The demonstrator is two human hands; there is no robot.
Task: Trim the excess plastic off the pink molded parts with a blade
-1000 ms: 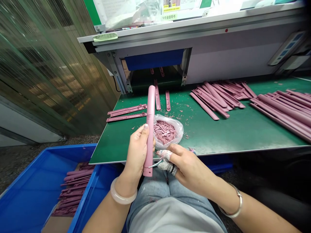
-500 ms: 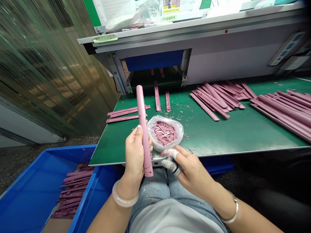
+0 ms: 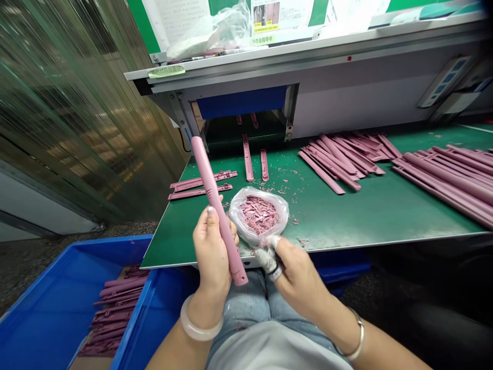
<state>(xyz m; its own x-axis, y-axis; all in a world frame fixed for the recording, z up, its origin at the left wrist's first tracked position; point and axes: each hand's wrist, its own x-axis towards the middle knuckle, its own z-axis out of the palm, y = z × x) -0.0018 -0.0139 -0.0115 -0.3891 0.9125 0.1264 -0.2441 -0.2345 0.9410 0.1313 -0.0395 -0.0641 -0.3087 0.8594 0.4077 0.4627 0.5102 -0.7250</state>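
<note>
Tilted further toward the left than a moment ago, a pink moulded plastic bar [image 3: 211, 191] sits gripped in a person's closed left hand [image 3: 210, 252], its long axis slanting up and away over a green bench mat [image 3: 346, 216]. It looks light and stiff, best held below its middle. The curled right hand [image 3: 300, 272] rests beside a clear plastic bag [image 3: 238, 218]; whether it holds anything cannot be told.

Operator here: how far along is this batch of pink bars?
The blue crate already holds pink bars, apparently done. The left hand holds one bar, the right hand beside it. Larger piles lie on the green mat, so much seems left.
</note>
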